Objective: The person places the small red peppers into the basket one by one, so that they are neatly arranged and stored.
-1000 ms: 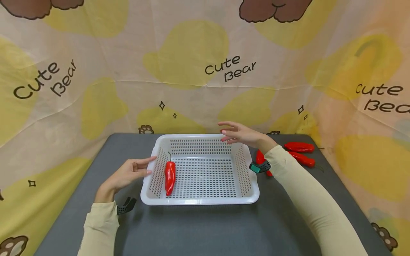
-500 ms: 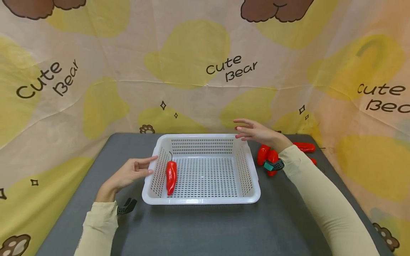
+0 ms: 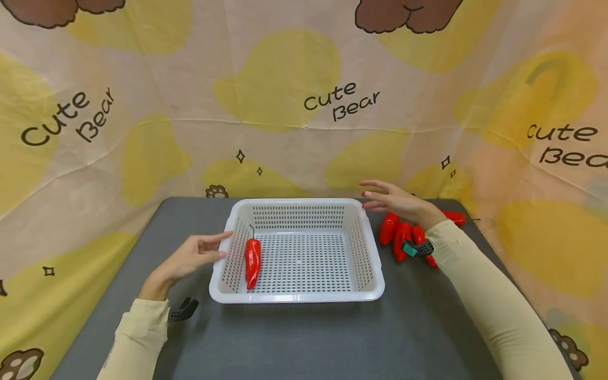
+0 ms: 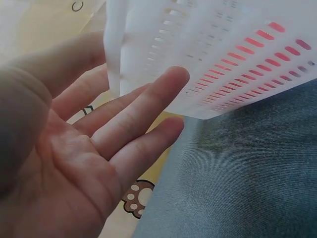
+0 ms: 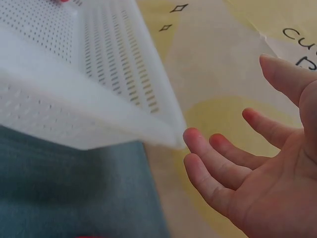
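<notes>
A white perforated plastic basket [image 3: 294, 298] stands mid-table, with one red chili pepper [image 3: 253, 264] lying along its left side, stem toward the back. My left hand [image 3: 192, 258] is at the basket's left rim. In the left wrist view, its extended fingers [image 4: 133, 116] lie against the rim and outer wall. My right hand [image 3: 396, 200] hovers by the back right corner, holding nothing, its fingers [image 5: 213, 186] spread loosely with the tips close to the corner. Below and beside it lie several more red chili peppers [image 3: 402, 241], partly hidden by the right wrist and forearm.
The dark grey table [image 3: 294, 343] runs back to a printed cloth backdrop [image 3: 266, 79], which also hangs along the right side. Another chili pepper [image 3: 454, 218] lies near the table's back right corner. A black strap [image 3: 182, 310] sits at the left wrist.
My right hand has moved right, from over the basket's back rim to its back right corner, uncovering more of the nearer chili peppers. My left hand and the basket keep their places.
</notes>
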Motion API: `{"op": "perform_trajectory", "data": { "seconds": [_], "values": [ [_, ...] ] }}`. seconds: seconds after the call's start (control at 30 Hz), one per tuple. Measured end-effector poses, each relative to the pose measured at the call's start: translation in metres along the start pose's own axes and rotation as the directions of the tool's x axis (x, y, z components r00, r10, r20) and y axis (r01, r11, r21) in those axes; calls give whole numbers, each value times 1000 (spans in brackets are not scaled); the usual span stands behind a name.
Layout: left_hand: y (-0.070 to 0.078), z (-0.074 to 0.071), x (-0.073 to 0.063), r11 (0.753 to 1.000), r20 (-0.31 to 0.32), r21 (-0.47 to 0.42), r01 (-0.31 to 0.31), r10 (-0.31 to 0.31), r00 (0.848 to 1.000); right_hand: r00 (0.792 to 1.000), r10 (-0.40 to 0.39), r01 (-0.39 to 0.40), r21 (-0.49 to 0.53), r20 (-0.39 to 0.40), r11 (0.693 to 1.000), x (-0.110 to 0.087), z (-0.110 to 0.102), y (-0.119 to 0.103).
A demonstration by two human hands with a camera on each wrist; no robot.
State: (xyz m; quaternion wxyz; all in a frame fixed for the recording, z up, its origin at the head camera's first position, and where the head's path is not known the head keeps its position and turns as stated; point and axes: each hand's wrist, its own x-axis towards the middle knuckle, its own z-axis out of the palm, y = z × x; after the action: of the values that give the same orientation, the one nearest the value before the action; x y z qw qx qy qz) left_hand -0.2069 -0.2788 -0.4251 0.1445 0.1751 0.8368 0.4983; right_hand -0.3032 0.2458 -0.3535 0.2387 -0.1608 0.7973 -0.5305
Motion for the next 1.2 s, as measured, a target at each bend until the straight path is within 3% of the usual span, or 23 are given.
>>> {"op": "perform_trajectory", "data": {
  "seconds": [0.27, 0.73, 1.2],
  "values": [
    [-3, 2, -2, 1000, 0, -7, 2, -2, 1000, 1000, 25, -25, 16, -15, 1000, -11, -7, 20],
    [-7, 1, -3, 999, 2, 17, -51, 51, 999, 990, 130, -128, 39, -58, 991, -36, -16, 53],
    [-4, 0, 0, 997, 16, 21, -73, 73, 997, 974, 226, -226, 78, 4, 971, -48, -24, 70]
  ]
}}
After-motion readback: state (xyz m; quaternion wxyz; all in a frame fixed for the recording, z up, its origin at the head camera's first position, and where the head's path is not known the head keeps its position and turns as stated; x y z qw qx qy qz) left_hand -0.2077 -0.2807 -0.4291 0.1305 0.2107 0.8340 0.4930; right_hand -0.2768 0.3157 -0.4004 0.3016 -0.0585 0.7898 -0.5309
